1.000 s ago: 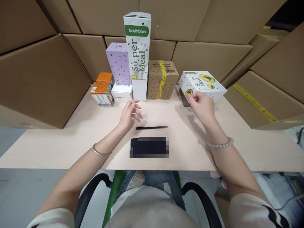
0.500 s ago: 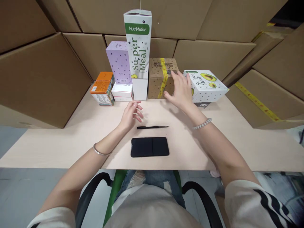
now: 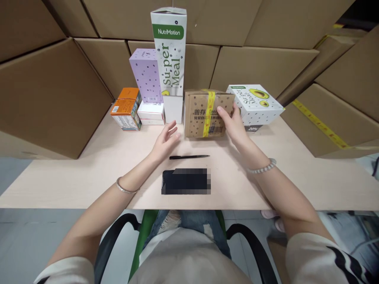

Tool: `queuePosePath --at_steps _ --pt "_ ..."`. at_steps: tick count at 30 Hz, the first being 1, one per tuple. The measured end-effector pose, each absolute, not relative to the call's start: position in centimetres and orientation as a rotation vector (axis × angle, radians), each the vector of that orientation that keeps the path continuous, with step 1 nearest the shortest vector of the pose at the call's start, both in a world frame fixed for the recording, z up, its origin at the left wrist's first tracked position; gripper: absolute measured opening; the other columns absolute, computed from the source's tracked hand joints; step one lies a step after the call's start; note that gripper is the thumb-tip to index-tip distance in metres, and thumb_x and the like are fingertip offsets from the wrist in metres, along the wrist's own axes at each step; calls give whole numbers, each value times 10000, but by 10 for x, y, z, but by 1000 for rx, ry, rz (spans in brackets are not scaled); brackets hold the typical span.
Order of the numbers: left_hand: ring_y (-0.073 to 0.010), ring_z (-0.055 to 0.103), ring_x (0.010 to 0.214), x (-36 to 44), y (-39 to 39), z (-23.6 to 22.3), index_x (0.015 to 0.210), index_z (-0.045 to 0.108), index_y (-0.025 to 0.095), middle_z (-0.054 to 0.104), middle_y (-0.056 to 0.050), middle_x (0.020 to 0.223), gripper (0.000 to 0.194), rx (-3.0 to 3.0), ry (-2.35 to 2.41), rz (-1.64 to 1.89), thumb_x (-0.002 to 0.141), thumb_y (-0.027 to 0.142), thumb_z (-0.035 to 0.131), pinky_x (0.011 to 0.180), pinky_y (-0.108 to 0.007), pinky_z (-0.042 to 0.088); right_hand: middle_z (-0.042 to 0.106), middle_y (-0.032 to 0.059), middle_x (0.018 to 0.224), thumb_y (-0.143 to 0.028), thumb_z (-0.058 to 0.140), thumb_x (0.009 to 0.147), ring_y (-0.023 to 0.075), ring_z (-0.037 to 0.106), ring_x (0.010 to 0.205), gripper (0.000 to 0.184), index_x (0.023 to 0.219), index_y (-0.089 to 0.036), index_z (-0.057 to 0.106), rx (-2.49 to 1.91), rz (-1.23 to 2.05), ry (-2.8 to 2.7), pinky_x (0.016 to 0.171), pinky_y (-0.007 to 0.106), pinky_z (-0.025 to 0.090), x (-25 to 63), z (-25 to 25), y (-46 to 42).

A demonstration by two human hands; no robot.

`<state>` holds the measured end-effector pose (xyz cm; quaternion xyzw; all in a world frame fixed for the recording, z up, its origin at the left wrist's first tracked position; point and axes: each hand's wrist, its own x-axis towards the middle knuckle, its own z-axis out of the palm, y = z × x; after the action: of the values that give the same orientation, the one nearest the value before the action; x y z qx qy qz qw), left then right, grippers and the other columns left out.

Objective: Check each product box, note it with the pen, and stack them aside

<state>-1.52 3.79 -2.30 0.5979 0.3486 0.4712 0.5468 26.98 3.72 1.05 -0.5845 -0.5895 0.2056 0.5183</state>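
Brown box (image 3: 200, 115) (taped) in right fingers (image 3: 225, 117).

Back: and there it is, a wall of brown cartons (image 3: 237, 23), two rows showing, dark seams between.
Left flank: a big carton (image 3: 35, 102), angled inward.
Right flank: another one (image 3: 349, 106), striped with yellow tape (image 3: 321, 124).
Table: pale wood-look top (image 3: 74, 181), running wide across the view!
Floor: grey tiles (image 3: 38, 236) below.
Chair: green seat (image 3: 139, 244), curved black armrests (image 3: 108, 244).
Light: soft, faint shadows across the tabletop.
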Motion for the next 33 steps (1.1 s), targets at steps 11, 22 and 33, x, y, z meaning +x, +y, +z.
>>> queuePosePath --at_steps 11,22,33 --pt "-305 488 1503 -13 19 -21 1586 446 414 484 -84 1637 807 1871 511 1104 868 422 814 1211 -515 488 626 139 1411 -775 523 898 366 543 1391 711 1412 -286 575 -1521 154 -1322 1214 606 403 242 23 -49" --pt "-360 293 1626 -27 19 2 1536 530 396 427 -50 1677 858 1897 529 1191 769 621 843 1330 -577 294 587 138 1331 -850 431 889 409 516 1381 760 1373 -287 593 -1486 111 -1450 1205 661 394 235 26 -63" --pt "-458 319 1596 -23 6 21 1461 600 328 599 -102 1544 890 2332 516 1162 695 701 858 1322 -687 111 774 45 1157 -624 670 798 321 664 1299 425 1065 -299 724 -1142 1000 -951 1049 503 608 264 34 -31"
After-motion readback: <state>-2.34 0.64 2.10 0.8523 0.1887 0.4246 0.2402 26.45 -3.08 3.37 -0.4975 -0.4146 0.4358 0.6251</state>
